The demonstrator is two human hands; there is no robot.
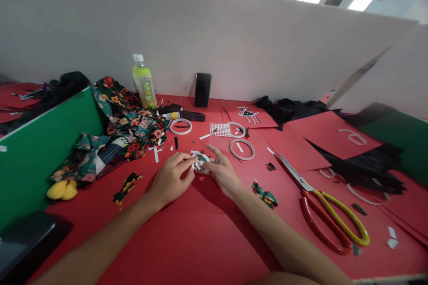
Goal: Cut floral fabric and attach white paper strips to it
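Over the middle of the red table, a small scrap of floral cloth with white strips on it (201, 159) is pinched between both hands. My left hand (174, 177) grips its left side with thumb and fingertips. From the right, my right hand (224, 170) holds it with the thumb, its index finger raised. Just beyond lie rolls of white tape (242, 157), a sheet of small pearl beads (220, 130) and loose white strips (156, 156). A floral cloth cutting (265, 195) lies right of my right forearm, another cutting (127, 188) left of my left hand.
Large scissors (302, 182) with red and yellow handles lie partly spread at right. Red sheets (297, 136) and black material overlap behind them. A drink bottle (144, 82) and a black phone (203, 90) stand near the white partition. Floral cloth (130, 124) is heaped by the green divider (56, 142).
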